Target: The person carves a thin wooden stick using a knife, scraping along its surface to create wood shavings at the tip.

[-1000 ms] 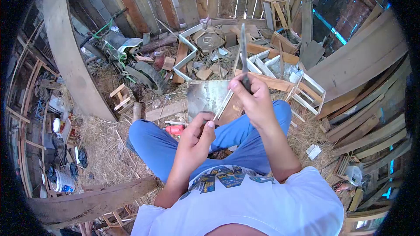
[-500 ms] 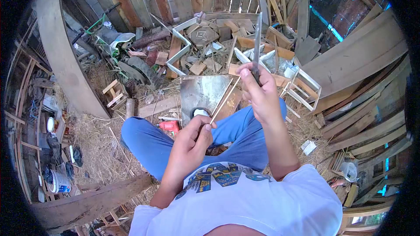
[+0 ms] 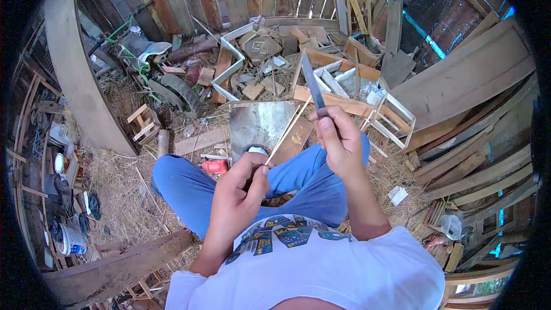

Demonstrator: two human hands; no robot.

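Note:
In my right hand is a knife, its long blade tilted up and slightly left. My left hand pinches the lower end of a thin wooden strip, which slants up to the right toward the knife hand. The strip's upper end lies close to the right fingers; whether it touches them is unclear. A grey-stained square board lies on the ground beyond my left hand, with a brown panel beside it. Near my left knee rests a red tool, partly hidden by my leg.
Wood scraps and white frames are piled ahead. A tall curved board stands at left, near a small wooden frame. A white bucket sits at lower left. Straw covers the ground around my crossed legs.
The knife has tipped from nearly upright to leaning left, and my right hand has moved a little lower. The view has shifted slightly, and my left hand still holds the strip.

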